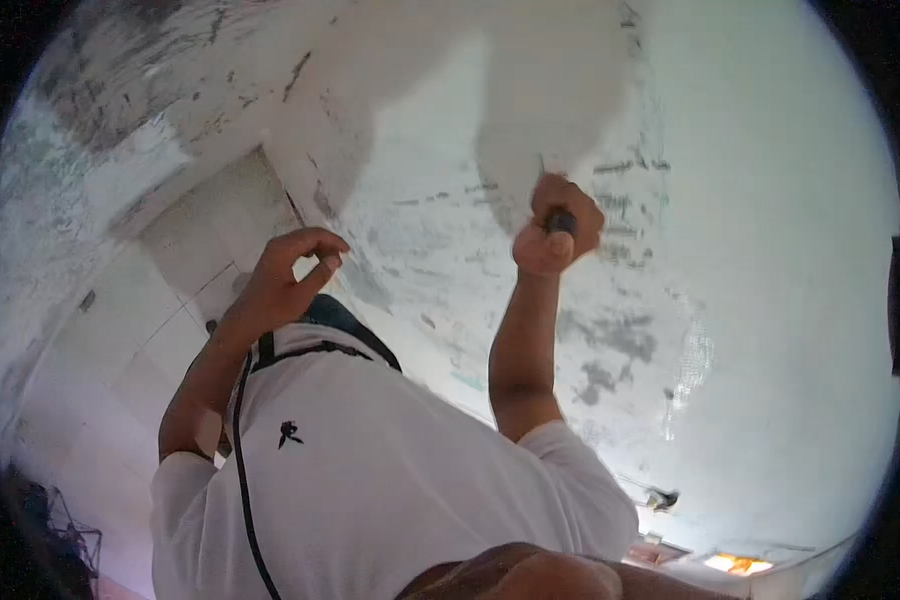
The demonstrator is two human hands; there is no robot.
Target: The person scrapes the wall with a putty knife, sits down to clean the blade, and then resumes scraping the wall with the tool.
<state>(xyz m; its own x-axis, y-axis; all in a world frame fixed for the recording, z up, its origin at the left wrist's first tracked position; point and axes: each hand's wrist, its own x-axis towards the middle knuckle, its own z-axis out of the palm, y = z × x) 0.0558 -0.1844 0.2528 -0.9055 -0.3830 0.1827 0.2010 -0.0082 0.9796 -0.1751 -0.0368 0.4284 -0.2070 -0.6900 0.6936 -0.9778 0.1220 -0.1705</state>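
My right hand [560,232] is raised against the pale wall [760,230], closed around a dark-handled tool [562,222]. Most of the tool is hidden in the fist; a thin edge shows above the knuckles, close to the wall, and its kind is not clear. Around that fist the wall has scraped, patchy paint with dark marks. My left hand [295,275] hangs in the air in front of my waist, fingers loosely curled, thumb a little apart from the index finger, nothing visible in it.
A tiled floor [160,335] lies below on the left, beside a rough, stained wall or ledge [80,180]. A black cable [242,470] runs down my white shirt [390,470]. Dark tangled objects [55,530] stand at lower left. A bright light [738,564] shows at lower right.
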